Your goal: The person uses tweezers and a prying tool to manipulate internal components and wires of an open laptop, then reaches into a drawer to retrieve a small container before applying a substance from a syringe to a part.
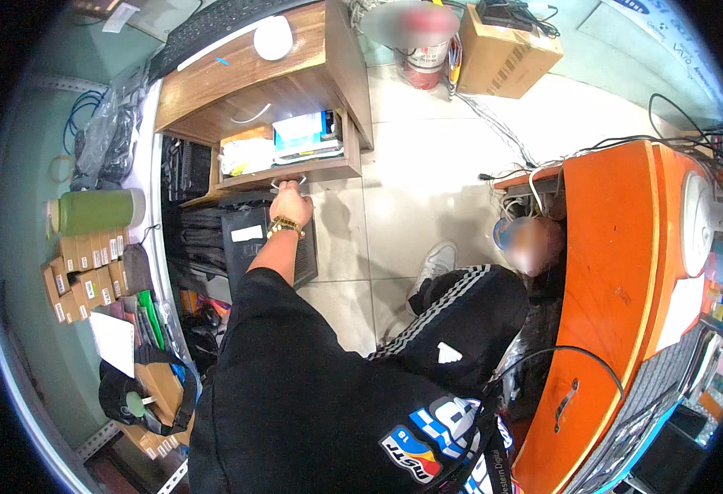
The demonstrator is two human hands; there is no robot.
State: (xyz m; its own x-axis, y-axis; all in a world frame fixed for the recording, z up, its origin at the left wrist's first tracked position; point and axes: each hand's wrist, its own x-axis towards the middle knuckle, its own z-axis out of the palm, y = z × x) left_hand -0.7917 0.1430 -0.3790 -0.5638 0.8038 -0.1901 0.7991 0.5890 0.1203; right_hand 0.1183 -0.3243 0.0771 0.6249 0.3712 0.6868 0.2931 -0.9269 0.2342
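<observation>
My left hand point(292, 206), with a gold watch point(285, 226) at its wrist, is closed around the metal handle point(288, 183) of a wooden drawer point(322, 171). The drawer stands pulled out from a brown desk point(328, 74). Inside it lie a white and yellow packet point(244, 156) on the left and a stack of papers and booklets point(302, 136) with blue edges on the right. Just below the hand is a black box-like case point(246, 247) with a white label. My right hand does not show in this view.
At the right stands an orange desk point(604, 263) with cables along its edge. A cardboard box point(509, 58) and a red and white bucket point(424, 62) sit on the tiled floor at the back. Shelving at the left holds a green bottle point(98, 212) and small cartons point(90, 276).
</observation>
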